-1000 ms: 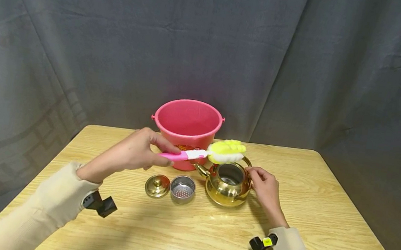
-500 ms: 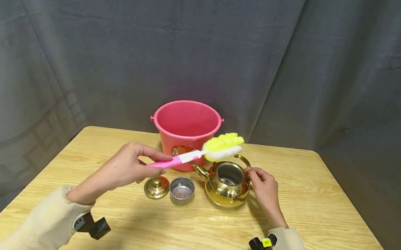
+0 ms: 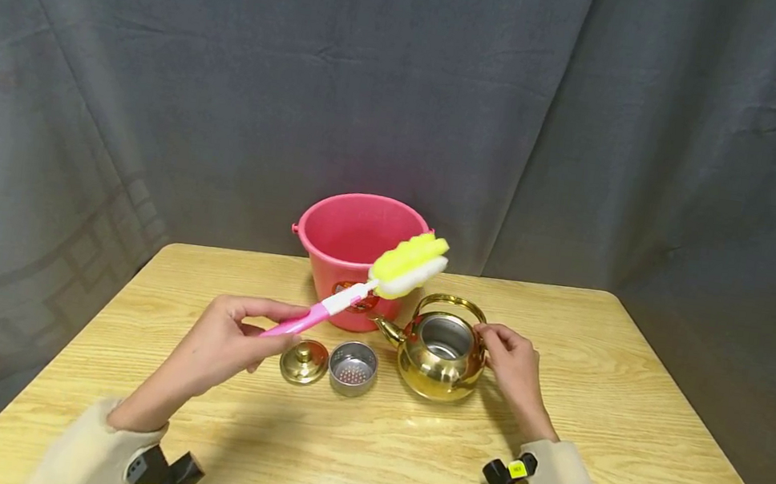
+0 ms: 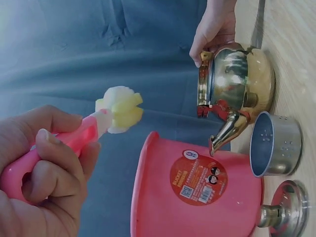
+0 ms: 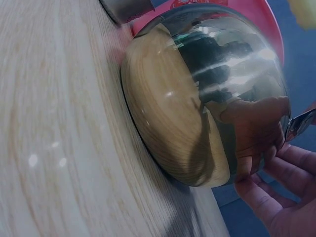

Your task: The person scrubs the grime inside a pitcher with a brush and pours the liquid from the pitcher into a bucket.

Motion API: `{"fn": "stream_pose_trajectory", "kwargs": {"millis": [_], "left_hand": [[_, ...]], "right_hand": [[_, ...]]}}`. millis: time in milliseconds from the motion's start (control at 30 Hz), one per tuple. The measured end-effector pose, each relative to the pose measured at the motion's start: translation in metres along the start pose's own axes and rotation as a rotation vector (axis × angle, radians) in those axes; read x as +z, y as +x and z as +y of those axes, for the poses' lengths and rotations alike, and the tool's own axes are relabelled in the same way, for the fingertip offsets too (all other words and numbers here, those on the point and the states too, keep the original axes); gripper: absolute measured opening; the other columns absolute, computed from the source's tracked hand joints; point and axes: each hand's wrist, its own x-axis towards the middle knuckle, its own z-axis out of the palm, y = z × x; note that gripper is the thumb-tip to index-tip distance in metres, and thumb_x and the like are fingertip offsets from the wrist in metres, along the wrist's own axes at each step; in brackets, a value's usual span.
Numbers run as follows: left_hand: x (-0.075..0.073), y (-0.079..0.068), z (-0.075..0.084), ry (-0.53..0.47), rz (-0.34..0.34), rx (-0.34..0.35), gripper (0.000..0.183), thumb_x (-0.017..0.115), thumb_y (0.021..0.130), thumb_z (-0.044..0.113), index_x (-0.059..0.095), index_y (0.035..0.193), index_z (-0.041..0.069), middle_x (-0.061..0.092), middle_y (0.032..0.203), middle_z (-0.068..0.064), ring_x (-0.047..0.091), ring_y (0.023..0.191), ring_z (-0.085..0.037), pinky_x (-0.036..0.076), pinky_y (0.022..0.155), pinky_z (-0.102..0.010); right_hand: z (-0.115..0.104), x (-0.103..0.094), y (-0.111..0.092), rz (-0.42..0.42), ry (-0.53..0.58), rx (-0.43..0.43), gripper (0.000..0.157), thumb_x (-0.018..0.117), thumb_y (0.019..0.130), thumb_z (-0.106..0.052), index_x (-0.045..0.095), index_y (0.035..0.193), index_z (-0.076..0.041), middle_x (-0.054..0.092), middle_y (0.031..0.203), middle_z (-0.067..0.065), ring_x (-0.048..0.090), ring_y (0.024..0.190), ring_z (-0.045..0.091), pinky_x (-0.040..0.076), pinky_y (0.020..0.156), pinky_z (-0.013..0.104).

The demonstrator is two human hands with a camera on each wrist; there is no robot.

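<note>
My left hand (image 3: 223, 343) grips the pink handle of a sponge brush (image 3: 408, 265), its yellow and white head raised up and to the right. In the head view that head overlaps the pink bucket's rim. My right hand (image 3: 509, 366) pinches the handle of a gold teapot (image 3: 439, 373) at its right side. The teapot stands upright on the table without its lid, spout to the left. The right wrist view shows my right fingers (image 5: 291, 173) against the shiny body by the handle's base. A perforated steel strainer cup (image 3: 353, 368) and a gold lid (image 3: 304, 362) sit left of the teapot.
A pink bucket (image 3: 327, 267) stands at the back of the wooden table (image 3: 362, 449), behind the strainer and lid. A grey curtain (image 3: 267, 98) hangs behind the table's far edge.
My left hand has drawn the brush back to the left and toward me, away from above the teapot, and the brush head has tilted upward. My right hand and the teapot stay put.
</note>
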Motion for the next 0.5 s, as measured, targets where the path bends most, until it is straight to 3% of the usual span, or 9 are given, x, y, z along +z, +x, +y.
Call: {"fn": "stream_pose_trajectory", "kwargs": {"millis": [167, 333, 500], "left_hand": [[-0.003, -0.005, -0.008, -0.025, 0.067, 0.011, 0.032, 0.074, 0.071, 0.022, 0.068, 0.102, 0.017, 0.064, 0.093, -0.005, 0.044, 0.044, -0.013, 0.034, 0.037, -0.023], [-0.006, -0.009, -0.016, 0.015, 0.16, 0.046, 0.032, 0.074, 0.071, 0.026, 0.068, 0.102, 0.019, 0.065, 0.081, -0.005, 0.04, 0.048, -0.01, 0.03, 0.035, -0.023], [-0.011, -0.012, -0.022, 0.04, 0.243, 0.058, 0.033, 0.073, 0.072, 0.026, 0.068, 0.103, 0.017, 0.065, 0.081, -0.005, 0.038, 0.049, -0.01, 0.031, 0.035, -0.023]], "right_hand": [[0.001, -0.001, 0.0, -0.001, 0.0, 0.0, 0.04, 0.045, 0.078, -0.065, 0.065, 0.093, -0.033, 0.062, 0.092, -0.014, 0.058, 0.082, 0.007, 0.051, 0.058, 0.028], [0.002, 0.0, 0.0, -0.007, -0.007, -0.001, 0.042, 0.043, 0.078, -0.066, 0.065, 0.094, -0.034, 0.062, 0.093, -0.014, 0.058, 0.082, 0.007, 0.051, 0.058, 0.028], [0.002, 0.0, 0.0, -0.009, -0.002, -0.001, 0.038, 0.044, 0.079, -0.063, 0.064, 0.094, -0.034, 0.061, 0.093, -0.014, 0.057, 0.083, 0.007, 0.051, 0.058, 0.028]]}}
